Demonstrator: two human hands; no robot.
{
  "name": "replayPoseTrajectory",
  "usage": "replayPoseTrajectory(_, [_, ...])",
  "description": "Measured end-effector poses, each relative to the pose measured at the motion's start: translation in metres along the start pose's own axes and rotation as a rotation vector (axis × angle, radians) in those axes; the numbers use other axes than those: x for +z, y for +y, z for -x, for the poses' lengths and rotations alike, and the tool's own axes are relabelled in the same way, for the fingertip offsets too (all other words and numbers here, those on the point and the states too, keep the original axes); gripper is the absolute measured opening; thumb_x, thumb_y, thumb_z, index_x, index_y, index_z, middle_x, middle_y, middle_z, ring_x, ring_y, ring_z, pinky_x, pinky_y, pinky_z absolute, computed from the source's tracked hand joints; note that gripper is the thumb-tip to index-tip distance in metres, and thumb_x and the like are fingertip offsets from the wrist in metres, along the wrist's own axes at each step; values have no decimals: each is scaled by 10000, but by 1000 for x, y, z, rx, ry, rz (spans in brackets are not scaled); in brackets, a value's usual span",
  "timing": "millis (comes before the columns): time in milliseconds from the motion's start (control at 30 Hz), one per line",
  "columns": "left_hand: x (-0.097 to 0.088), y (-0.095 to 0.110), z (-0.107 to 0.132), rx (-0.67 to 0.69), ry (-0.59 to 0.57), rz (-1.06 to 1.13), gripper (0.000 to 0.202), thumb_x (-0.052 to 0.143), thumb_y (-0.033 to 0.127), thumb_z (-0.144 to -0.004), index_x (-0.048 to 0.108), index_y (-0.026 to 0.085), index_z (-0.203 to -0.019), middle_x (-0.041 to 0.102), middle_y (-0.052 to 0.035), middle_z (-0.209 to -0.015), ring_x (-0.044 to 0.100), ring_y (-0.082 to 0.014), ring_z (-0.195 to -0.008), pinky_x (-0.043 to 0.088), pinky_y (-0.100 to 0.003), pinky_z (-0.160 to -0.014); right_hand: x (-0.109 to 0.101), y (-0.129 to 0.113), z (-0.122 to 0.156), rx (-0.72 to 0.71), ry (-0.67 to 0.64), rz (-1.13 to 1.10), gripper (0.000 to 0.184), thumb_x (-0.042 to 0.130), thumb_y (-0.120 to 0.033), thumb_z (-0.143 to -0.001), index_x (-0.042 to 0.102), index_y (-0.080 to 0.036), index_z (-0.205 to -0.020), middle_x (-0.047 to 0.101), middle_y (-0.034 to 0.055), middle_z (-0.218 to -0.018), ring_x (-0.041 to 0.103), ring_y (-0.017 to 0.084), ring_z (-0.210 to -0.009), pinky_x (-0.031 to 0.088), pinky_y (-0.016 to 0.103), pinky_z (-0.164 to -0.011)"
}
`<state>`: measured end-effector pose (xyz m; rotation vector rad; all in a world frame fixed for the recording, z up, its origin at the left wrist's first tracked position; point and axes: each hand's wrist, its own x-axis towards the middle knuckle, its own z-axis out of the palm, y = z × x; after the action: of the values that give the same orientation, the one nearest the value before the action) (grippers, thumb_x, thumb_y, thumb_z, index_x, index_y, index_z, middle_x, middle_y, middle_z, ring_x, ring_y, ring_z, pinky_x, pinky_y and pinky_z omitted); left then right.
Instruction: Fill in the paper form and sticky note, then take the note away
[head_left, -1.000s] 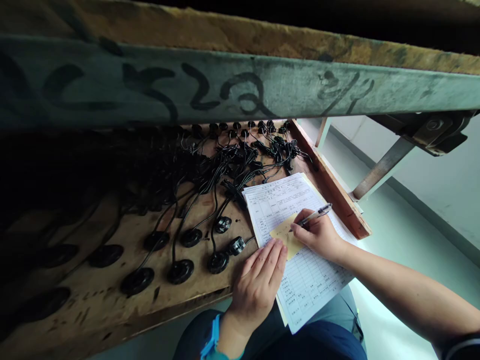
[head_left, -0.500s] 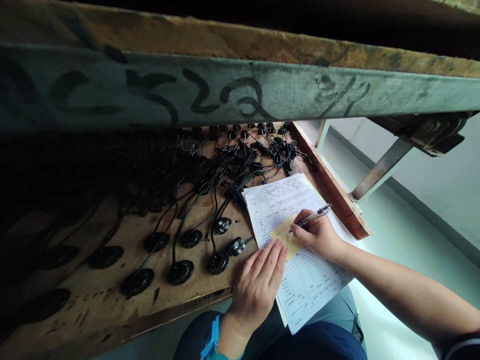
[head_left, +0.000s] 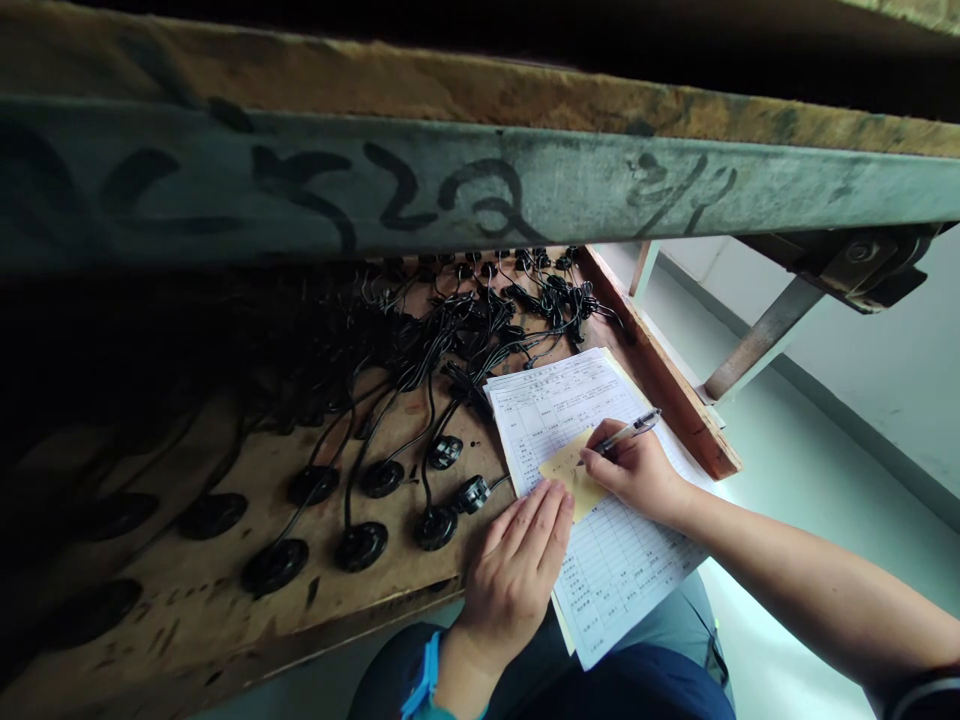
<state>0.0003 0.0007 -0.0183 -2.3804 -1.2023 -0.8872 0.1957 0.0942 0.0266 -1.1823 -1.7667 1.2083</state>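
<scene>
In my right hand is a pen, its tip down on a small yellow sticky note. Faint handwriting shows on the note. My left hand lies flat, fingers stretched out, with its fingertips on the lower left edge of the note. Beneath both lies a stack of printed forms with table grids, resting partly on the wooden board and reaching over its front edge above my lap. A blue band is round my left wrist.
Black round parts with cables stand in rows on the wooden board, their cords bundled behind. A metal beam with black handwritten marks crosses low overhead. A raised wooden rim bounds the board's right side. The left is dark.
Both hands stay in nearly the same place, the pen still on the sticky note. The view has shifted very slightly.
</scene>
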Motion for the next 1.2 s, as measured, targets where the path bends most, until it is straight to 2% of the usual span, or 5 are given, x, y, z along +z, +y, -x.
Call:
replayPoseTrajectory(333, [1,0,2,-2,-10,0,413,349,82,-1043,638,72,-1338,685,-139,-1367,609,-247,-1297,445,-390,-1078,-2,-1,-2,48,-4,-54,187,677,-328,-837,583,-176,-784,589,-17,-625,502,104,-560,402,233,-527])
replayPoseTrajectory(567, [2,-1,3,4,-14,0,409,369,65,-1030,631,65,-1344,686,-147,-1362,605,-253,-1308,451,-392,-1080,-20,-11,-13,205,-219,-196,228,699,-364,-824,571,-177,-806,573,-45,-542,452,76,-431,338,206,-416])
replayPoseTrajectory(767, [3,-1,5,-1,-16,11,413,356,72,-1036,633,59,-1342,678,-153,-1373,607,-262,-1303,438,-403,-1082,-19,-9,-6,144,-190,-209,222,696,-356,-856,563,-179,-839,539,-55,-561,459,76,-476,332,200,-436])
replayPoseTrajectory(1000, [2,0,7,-14,-38,-26,414,383,83,-1029,624,92,-1365,675,-152,-1378,601,-261,-1320,448,-397,-1074,-16,-6,-4,146,-171,-269,378,675,-543,-895,549,-187,-903,598,-23,-683,519,89,-515,405,217,-465])
replayPoseTrajectory(1200, [1,0,7,-12,-48,-28,416,373,68,-1027,641,79,-1345,669,-154,-1387,608,-280,-1302,448,-407,-1047,-14,-4,-1,16,-84,-82,271,662,-406,-873,643,-162,-758,655,62,-866,558,114,-627,452,252,-545])
